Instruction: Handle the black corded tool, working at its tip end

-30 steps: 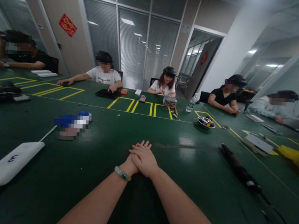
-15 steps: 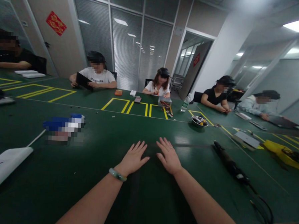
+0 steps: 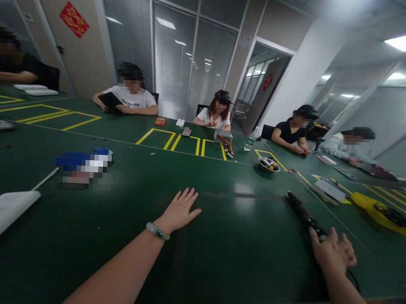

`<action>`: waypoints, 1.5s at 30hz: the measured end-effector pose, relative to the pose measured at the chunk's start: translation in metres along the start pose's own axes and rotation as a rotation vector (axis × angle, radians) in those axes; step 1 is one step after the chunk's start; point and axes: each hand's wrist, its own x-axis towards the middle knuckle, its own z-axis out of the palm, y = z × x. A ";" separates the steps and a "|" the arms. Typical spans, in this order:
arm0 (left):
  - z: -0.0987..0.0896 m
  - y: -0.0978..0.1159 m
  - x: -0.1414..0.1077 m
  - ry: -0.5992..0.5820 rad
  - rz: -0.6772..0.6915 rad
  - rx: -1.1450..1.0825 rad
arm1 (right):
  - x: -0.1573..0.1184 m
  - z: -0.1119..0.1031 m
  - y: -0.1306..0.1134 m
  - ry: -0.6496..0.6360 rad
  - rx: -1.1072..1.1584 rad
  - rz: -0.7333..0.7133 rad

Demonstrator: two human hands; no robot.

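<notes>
"Two hands I have at the green bench (image 3: 224,257). My left hand (image 3: 177,213) is palm down, its fingers spread and free; a bracelet (image 3: 157,231) is on that wrist."

"And your right hand (image 3: 334,253)?"

"It is over the rear part of the black tool (image 3: 303,214), the thumb to one side and the other fingers bent to the other. Whether they grip it, I cannot tell."

"Where is this tool, please?"

"On the bench, to my right, its narrow tip pointing away from me, nearer to me than the metal bowl (image 3: 268,170)."
</notes>
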 end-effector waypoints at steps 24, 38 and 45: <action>0.011 -0.010 0.005 0.055 0.022 -0.020 | 0.027 0.004 -0.110 -0.302 0.098 -0.338; -0.013 0.009 0.002 0.367 0.158 0.072 | -0.164 -0.012 -0.369 -0.488 0.572 -0.983; -0.012 0.011 -0.001 0.350 0.125 0.094 | -0.196 -0.023 -0.378 -0.558 0.630 -1.013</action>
